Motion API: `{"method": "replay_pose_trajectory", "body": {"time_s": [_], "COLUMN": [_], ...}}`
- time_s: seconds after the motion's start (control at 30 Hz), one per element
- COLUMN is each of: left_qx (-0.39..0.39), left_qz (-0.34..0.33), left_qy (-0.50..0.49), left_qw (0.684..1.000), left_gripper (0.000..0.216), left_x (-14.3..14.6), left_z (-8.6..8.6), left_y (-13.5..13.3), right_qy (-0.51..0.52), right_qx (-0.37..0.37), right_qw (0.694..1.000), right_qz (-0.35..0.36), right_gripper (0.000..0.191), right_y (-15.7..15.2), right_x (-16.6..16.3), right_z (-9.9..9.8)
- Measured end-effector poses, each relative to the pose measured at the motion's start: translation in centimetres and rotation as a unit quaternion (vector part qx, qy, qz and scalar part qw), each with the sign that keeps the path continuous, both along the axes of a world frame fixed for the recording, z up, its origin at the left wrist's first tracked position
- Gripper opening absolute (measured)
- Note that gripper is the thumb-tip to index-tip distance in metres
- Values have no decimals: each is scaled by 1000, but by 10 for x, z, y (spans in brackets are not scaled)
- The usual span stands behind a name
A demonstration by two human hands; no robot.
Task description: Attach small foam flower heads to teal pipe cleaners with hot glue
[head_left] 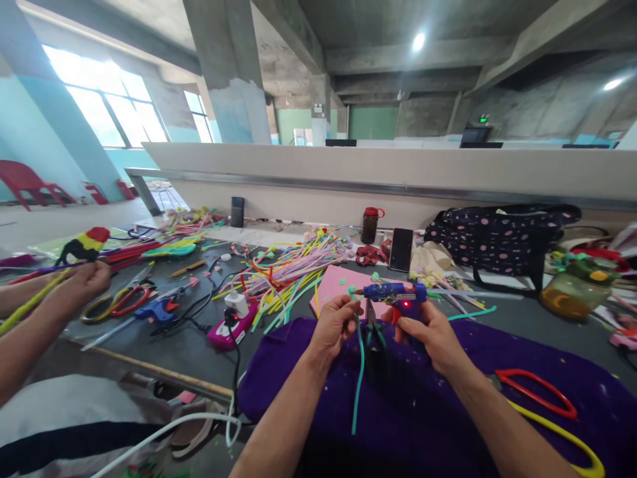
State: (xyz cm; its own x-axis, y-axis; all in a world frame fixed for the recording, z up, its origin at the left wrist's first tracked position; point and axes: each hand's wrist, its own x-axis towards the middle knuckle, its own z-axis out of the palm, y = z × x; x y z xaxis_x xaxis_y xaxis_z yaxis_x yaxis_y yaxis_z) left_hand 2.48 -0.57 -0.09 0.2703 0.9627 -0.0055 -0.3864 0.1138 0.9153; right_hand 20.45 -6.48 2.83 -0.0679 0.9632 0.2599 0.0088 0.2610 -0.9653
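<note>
My left hand (pixel 334 324) pinches a mint-green pipe cleaner (pixel 359 385), whose long end hangs down over a purple cloth (pixel 293 348). At its top, by my fingertips, is a small green curl. My right hand (pixel 430 332) is wrapped round a blue hot glue gun (pixel 393 292) with a red light on its side. The gun's nozzle points left and sits right by the green curl; whether they touch I cannot tell. Between my hands, dark-handled pliers (pixel 374 335) lie with their jaws over a pink sheet (pixel 331 285).
Red-and-yellow scissors (pixel 540 395) lie at the right on the cloth. A pink power strip (pixel 233 328) with a white plug and cords is left. Heaped pipe cleaners (pixel 303 262), a phone (pixel 401 249), a bottle (pixel 369 226) and a bag (pixel 488 242) stand behind. Another person's hand (pixel 92 279) works at far left.
</note>
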Motion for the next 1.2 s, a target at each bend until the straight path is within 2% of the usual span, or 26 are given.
{"method": "replay_pose_trajectory", "body": {"time_s": [0.27, 0.6, 0.9, 1.2], "left_qx": [-4, 12, 8, 15], "left_qz": [23, 24, 5, 4], "left_qy": [18, 27, 24, 34], "left_qw": [1000, 999, 1000, 999], "left_gripper": [27, 25, 23, 22], "left_x": [1, 1, 1, 2], "left_z": [0, 0, 0, 0], "left_y": [1, 0, -1, -1], "right_qy": [-98, -202, -195, -188], "right_qx": [69, 81, 95, 90], "right_qw": [990, 969, 964, 966], "right_qz": [-72, -119, -151, -152], "right_gripper": [24, 27, 28, 29], "right_y": [-10, -13, -11, -9], "right_x": [-1, -2, -4, -3], "right_z": [-2, -15, -22, -26]}}
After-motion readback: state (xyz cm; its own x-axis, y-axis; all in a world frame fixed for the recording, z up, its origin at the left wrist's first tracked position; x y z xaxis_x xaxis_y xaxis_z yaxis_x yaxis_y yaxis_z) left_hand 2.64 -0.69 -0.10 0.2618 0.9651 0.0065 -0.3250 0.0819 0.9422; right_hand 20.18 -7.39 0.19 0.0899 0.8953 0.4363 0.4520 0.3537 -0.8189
